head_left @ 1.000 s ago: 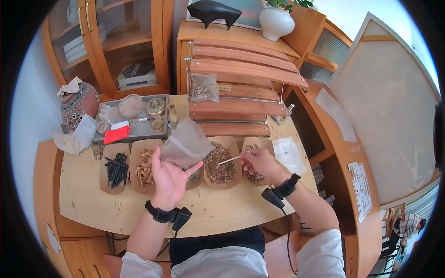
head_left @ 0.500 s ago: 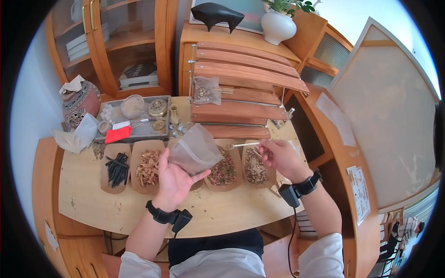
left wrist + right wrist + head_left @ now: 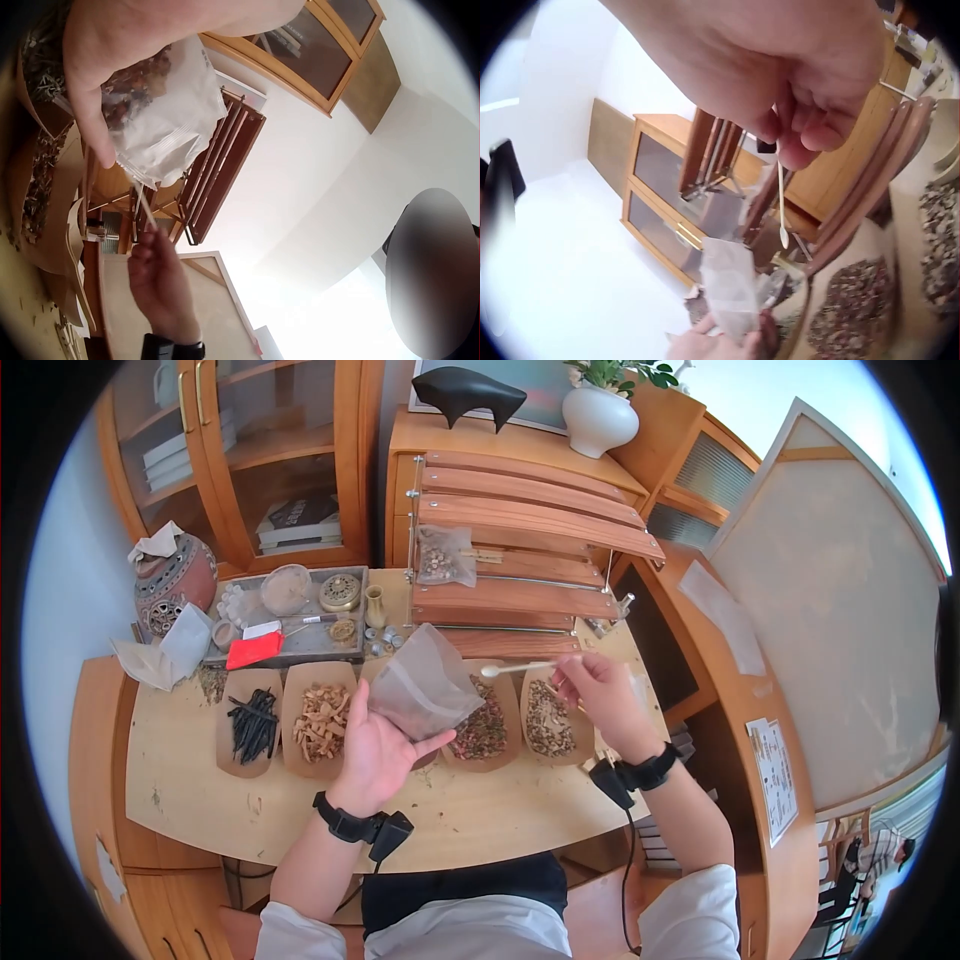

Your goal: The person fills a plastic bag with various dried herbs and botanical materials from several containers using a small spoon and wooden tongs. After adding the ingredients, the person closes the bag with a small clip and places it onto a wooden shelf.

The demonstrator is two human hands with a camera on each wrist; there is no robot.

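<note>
My left hand (image 3: pixel 375 755), palm up, holds a translucent bag (image 3: pixel 422 685); its lower part lies between the fingers. The left wrist view shows dark reddish bits inside the bag (image 3: pixel 169 131). My right hand (image 3: pixel 608 700) pinches a thin white spoon (image 3: pixel 520 668), its pale bowl pointing left, just off the bag's right edge. Below the spoon are a paper tray of reddish-green bits (image 3: pixel 482 730) and one of brownish bits (image 3: pixel 550 722). Another tray is mostly hidden behind the bag and left hand.
Paper trays of black sticks (image 3: pixel 254 726) and wood chips (image 3: pixel 320 724) stand left. Behind them are a grey tray (image 3: pixel 300 650) with small vessels, a red packet (image 3: pixel 254 650) and a patterned pot (image 3: pixel 176 582). A slatted wooden rack (image 3: pixel 520 600) stands behind the bag.
My right hand has risen from over the right-hand trays with the spoon, to beside the bag. The spoon's bowl looked brownish half a second ago and looks pale now. The left hand has barely moved.
</note>
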